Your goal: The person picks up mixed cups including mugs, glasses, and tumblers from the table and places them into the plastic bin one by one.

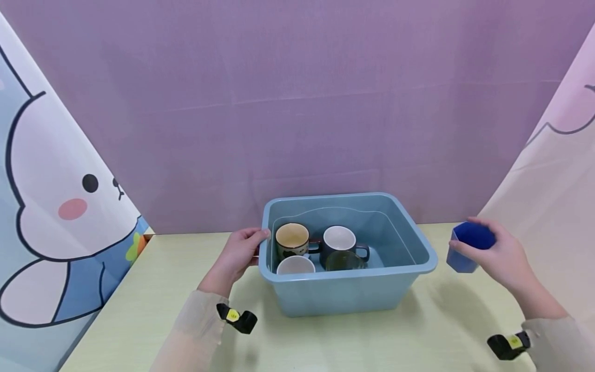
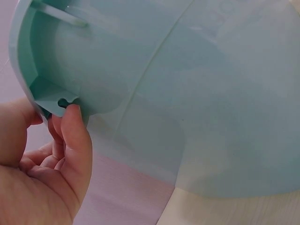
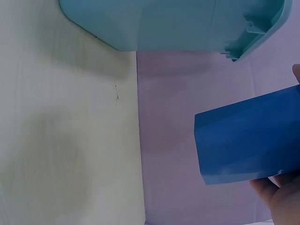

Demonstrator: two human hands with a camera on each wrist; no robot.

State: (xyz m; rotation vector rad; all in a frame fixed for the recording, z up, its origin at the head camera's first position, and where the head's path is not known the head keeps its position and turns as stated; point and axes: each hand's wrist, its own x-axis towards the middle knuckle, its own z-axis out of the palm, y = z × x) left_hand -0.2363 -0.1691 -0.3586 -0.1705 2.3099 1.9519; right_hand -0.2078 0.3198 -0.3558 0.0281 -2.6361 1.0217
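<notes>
A light-blue plastic basin [image 1: 344,295] stands on the table, and my left hand [image 1: 236,254] grips its left rim. In the left wrist view the fingers of that hand [image 2: 56,164] curl under the rim's lip. Out to the right, my right hand [image 1: 506,258] holds a deep-blue faceted cup [image 1: 460,257] above the table, mouth up, thumb and fingers on opposite sides. The right wrist view shows this cup's flat-sided wall [image 3: 248,138] apart from the basin. Inside the basin are a yellow-lined mug [image 1: 292,236], a dark mug with white inside [image 1: 339,238], a white cup [image 1: 296,265] and a dark greenish glass [image 1: 345,261].
The pale wooden table [image 1: 186,289] ends at a purple cloth backdrop [image 1: 302,113]. A cartoon-printed curtain [image 1: 60,170] hangs on the left, and a pale pink one [image 1: 553,196] on the right, close behind the right hand. The basin's right half shows bare floor.
</notes>
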